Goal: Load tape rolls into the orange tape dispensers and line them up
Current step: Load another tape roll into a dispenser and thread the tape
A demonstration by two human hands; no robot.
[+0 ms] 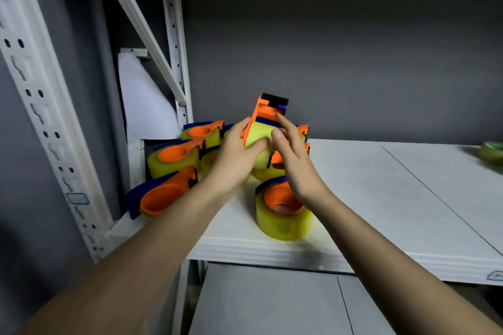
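Observation:
Above the white shelf (381, 198) I hold an orange tape dispenser (268, 111) with a yellow tape roll (260, 134) in it, its black cutter end pointing up. My left hand (236, 155) grips the roll and the dispenser's left side. My right hand (294, 155) has its fingers on the right side of the roll and dispenser. Several loaded orange dispensers lie at the shelf's left end (174, 158). One loaded dispenser (283, 212) sits near the front edge under my right wrist. An unloaded orange and blue dispenser (163, 196) lies at the front left.
A white perforated rack upright (40, 106) and a diagonal brace (141, 22) stand at the left. The dark wall is close behind the shelf. A greenish tape roll (492, 151) lies at the far right edge. A lower shelf (272, 302) shows below.

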